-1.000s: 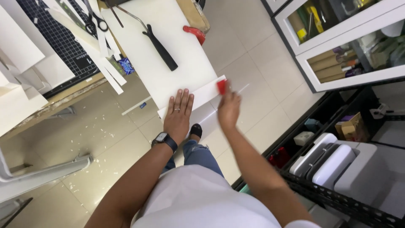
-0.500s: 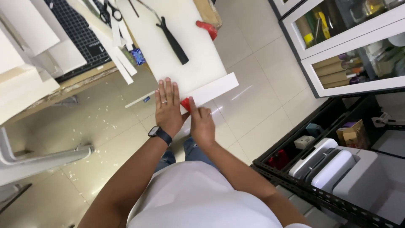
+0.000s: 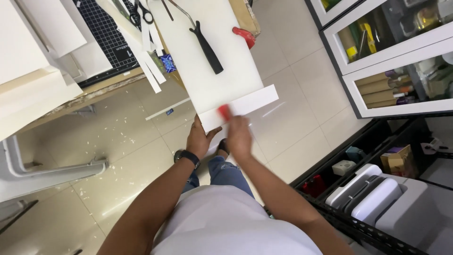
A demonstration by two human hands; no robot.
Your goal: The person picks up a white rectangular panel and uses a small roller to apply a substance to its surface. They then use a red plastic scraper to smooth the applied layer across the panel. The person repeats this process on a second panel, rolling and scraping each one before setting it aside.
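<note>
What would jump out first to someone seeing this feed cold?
The white strip jutting past the near edge of the white board, with the right hand pressing a small red tool on it and the left hand gripping its near end. Next, the black-handled tool lying farther back on the board, and the glass-fronted cabinet on the right.

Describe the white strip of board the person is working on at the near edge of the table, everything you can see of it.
The white strip is a long, narrow, flat rectangle, matte like foam board or card. It lies at the near edge of the larger white sheet, slightly angled, its right end jutting out over the tiled floor. The left hand grips its left end from below, and the right hand presses a small red tool against its top face near the middle.
</note>
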